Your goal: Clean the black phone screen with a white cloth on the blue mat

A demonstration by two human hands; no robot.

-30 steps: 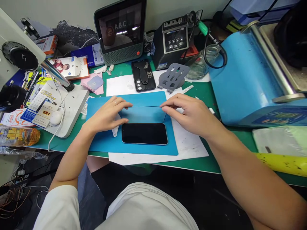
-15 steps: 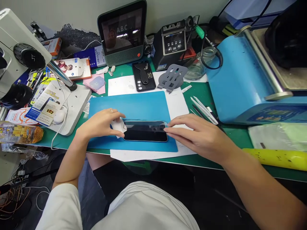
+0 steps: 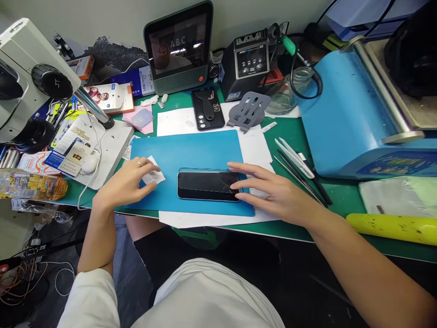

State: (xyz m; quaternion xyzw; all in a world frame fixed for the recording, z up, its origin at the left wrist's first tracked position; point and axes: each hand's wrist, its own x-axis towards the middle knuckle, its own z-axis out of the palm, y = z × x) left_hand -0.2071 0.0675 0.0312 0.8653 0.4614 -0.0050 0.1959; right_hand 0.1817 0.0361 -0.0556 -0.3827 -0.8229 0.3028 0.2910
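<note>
A smartphone with a dark screen lies face up on the blue mat. On top of it is a clear glass sheet, its far edge sitting slightly beyond the phone's edge. My right hand is open at the phone's right end, fingers spread and touching the glass and screen there. To the left of the phone, my left hand rests low over the mat. A crumpled white wipe is held between its thumb and fingers.
Behind the mat lie a black phone back and a grey slotted stand. Tweezers and pens are to the right, near a blue machine. A microscope base stands left; a yellow tube lies at the front right.
My left hand has moved left, off the phone's left end, with the white wipe. My right fingers have spread and come further over the phone. The glass now lies lower on the screen.
</note>
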